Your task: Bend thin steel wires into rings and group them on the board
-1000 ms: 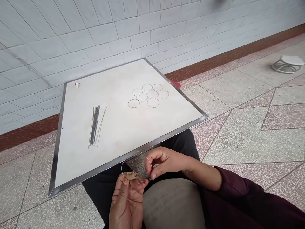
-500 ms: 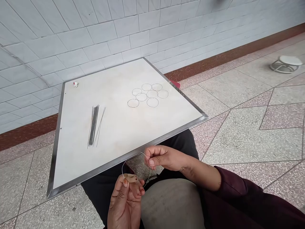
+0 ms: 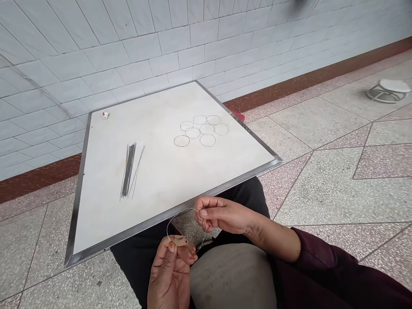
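A thin wire ring (image 3: 168, 223) is held between my two hands, just off the near edge of the white table (image 3: 161, 171). My left hand (image 3: 170, 266) pinches its lower left side between thumb and forefinger; a tan wrap (image 3: 178, 240) covers part of a finger. On the upper right of the ring, my right hand (image 3: 215, 213) grips the wire with thumb and fingers. Several finished wire rings (image 3: 207, 140) lie grouped on the table's right half, some overlapping. Toward the left lies a bundle of straight wires (image 3: 129, 171), with a few loose ones beside it.
A small white and red object (image 3: 106, 115) sits near the table's far left corner. The metal rim (image 3: 135, 234) runs around the tabletop. A tiled wall (image 3: 135, 51) stands behind, and a low white stool (image 3: 389, 90) is on the floor at right.
My right thumb has shifted up along the ring, and the fingers have changed their grip on the wire. My left hand keeps its pinch. The whole view has moved slightly.
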`<state>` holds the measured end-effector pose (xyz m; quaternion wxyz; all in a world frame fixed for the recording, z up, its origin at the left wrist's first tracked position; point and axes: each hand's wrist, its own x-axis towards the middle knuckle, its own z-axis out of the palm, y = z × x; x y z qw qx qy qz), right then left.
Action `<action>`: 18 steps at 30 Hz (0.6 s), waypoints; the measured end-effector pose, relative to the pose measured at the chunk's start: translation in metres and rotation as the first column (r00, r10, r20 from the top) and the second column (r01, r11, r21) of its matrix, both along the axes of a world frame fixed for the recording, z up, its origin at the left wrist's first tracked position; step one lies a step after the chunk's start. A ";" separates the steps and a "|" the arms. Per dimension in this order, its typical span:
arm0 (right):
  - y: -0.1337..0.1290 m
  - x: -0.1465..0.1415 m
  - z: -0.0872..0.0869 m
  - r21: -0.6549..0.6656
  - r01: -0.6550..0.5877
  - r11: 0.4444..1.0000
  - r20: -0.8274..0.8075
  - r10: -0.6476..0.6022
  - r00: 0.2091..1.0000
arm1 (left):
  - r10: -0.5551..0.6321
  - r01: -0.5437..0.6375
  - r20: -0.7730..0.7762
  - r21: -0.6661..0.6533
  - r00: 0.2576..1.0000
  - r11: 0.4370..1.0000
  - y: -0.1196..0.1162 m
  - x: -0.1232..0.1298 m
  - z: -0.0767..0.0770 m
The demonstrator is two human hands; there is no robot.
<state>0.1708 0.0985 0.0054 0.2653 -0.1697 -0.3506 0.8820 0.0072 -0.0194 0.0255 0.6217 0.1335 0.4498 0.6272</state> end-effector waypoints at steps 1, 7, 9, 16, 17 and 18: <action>0.000 0.000 0.001 -0.012 0.007 1.000 0.003 -0.007 1.000 | -0.004 0.004 -0.007 -0.009 1.000 1.000 0.000 0.000 -0.001; -0.001 0.000 0.001 -0.037 0.012 0.999 0.030 -0.011 0.999 | -0.026 0.025 -0.041 -0.017 0.999 1.000 -0.001 0.000 0.000; -0.003 -0.001 0.000 -0.042 0.018 0.999 0.032 -0.017 0.999 | -0.026 0.025 -0.036 -0.021 0.999 0.999 -0.001 0.000 0.000; 0.004 0.002 0.007 0.191 0.025 0.981 0.117 -0.048 0.992 | -0.051 0.048 -0.088 -0.036 0.995 0.998 -0.003 0.001 0.001; 0.006 0.004 0.009 0.282 0.029 0.959 0.146 -0.073 0.987 | -0.070 0.066 -0.100 -0.039 0.993 0.997 -0.003 0.002 0.002; 0.008 0.005 0.012 0.366 0.020 0.930 0.179 -0.091 0.980 | -0.093 0.089 -0.111 -0.041 0.989 0.995 -0.003 0.003 0.003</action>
